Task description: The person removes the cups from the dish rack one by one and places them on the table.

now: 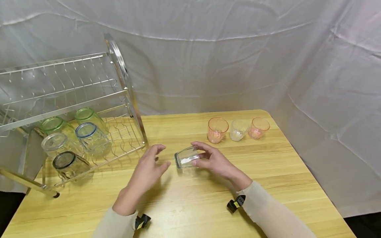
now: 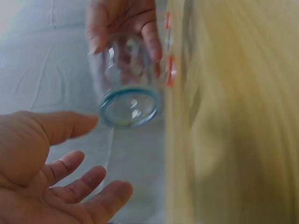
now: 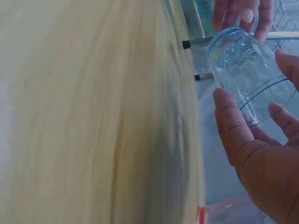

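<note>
The right hand holds a clear drinking glass above the middle of the worktop, nearer the back edge than the front; its grip is curled round one end, and the glass tips well over, its teal-edged end towards the left hand. The left hand's grip is empty, thumb and fingers spread beside that end without touching it. At the worktop's left edge stands a metal wire rack, with five glasses on its lower tier: two green-rimmed glasses towards the back, a blue-rimmed glass and a colourless glass in front of them, and a dark-rimmed glass closest to the front. Near the back right corner an orange-rimmed tumbler, a clear tumbler and a pinkish tumbler stand in a row. Judged by the layout, the handling looks partway along: five glasses sit in the rack, one is in hand between the two groups, and three tumblers are outside the rack. Which way the glass is travelling cannot be told.
</note>
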`<state>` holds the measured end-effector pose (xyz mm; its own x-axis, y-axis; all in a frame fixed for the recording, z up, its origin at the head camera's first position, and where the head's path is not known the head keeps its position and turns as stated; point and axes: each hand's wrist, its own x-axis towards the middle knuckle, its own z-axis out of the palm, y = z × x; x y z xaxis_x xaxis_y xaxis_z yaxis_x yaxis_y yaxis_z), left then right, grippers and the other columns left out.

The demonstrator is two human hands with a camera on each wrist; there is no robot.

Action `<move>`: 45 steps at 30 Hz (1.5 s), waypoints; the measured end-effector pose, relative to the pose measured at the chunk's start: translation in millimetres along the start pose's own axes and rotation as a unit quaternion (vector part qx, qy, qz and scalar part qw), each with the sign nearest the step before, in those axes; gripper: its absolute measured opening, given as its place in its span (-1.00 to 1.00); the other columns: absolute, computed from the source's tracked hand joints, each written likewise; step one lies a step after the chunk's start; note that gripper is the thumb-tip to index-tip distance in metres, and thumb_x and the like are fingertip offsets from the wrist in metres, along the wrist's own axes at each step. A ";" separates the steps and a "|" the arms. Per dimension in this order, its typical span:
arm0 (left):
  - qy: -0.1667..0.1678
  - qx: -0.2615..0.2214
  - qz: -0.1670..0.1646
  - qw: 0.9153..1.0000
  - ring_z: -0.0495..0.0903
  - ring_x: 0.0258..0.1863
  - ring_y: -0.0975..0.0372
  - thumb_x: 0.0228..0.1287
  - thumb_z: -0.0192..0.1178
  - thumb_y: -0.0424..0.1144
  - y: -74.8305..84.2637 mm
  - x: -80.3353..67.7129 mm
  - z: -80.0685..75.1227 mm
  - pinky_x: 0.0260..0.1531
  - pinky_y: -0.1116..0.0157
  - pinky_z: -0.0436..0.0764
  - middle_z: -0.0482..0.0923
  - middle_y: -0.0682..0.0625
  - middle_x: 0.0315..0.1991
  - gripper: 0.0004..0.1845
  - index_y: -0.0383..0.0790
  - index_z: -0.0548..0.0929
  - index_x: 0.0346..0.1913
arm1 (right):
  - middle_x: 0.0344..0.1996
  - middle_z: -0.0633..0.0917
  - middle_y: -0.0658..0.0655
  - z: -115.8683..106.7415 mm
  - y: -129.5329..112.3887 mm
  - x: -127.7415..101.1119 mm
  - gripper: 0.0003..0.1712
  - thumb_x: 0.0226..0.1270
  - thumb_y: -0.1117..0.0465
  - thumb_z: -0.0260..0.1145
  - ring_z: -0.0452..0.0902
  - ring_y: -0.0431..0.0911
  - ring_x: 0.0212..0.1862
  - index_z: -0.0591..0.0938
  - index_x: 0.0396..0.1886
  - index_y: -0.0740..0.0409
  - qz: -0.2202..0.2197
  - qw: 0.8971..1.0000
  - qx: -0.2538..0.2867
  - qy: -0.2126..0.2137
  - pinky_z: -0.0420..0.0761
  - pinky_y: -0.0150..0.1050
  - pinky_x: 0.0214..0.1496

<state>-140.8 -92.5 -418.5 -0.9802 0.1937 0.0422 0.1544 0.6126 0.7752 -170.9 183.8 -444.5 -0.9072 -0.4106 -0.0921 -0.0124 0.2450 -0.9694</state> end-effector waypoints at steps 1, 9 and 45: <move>0.015 0.015 0.004 1.000 0.58 0.28 -0.16 0.39 0.40 -0.24 -0.5 -1.7 -4.6 0.23 -0.10 0.65 0.50 -0.18 0.37 -0.40 -0.20 0.46 0.43 | 0.42 0.51 0.23 -0.6 0.3 0.4 -0.14 0.36 0.25 0.52 0.61 0.20 0.28 0.38 0.60 0.04 0.001 1.000 -0.001 0.003 0.75 -0.14 0.07; 0.120 0.084 0.024 0.989 0.49 0.32 -0.25 0.39 0.33 -0.36 -11.5 -10.0 -34.1 0.24 -0.25 0.55 0.50 -0.36 0.33 -0.52 -0.31 0.54 0.33 | 0.43 0.50 0.21 -8.5 -0.6 4.3 -0.13 0.35 0.22 0.54 0.61 0.19 0.27 0.39 0.60 0.01 -0.003 1.000 -0.020 0.014 0.76 -0.16 0.06; 0.022 0.210 -0.030 0.977 0.10 0.56 -0.43 0.39 0.38 -0.23 -28.2 -15.3 -40.2 0.52 -0.47 -0.11 0.24 -0.54 0.51 -0.18 -0.51 0.25 0.55 | 0.48 0.48 0.27 -28.4 -83.1 96.3 -0.16 0.32 0.18 0.50 0.44 0.18 0.48 0.43 0.58 0.02 -0.027 0.847 -0.527 -0.070 0.51 0.09 0.49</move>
<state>-135.2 -143.6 -415.7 -0.9919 0.1204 0.0394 0.1252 0.8840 0.4504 -269.1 148.8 -366.4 -0.8358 -0.5276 -0.1520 -0.4870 0.8401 -0.2388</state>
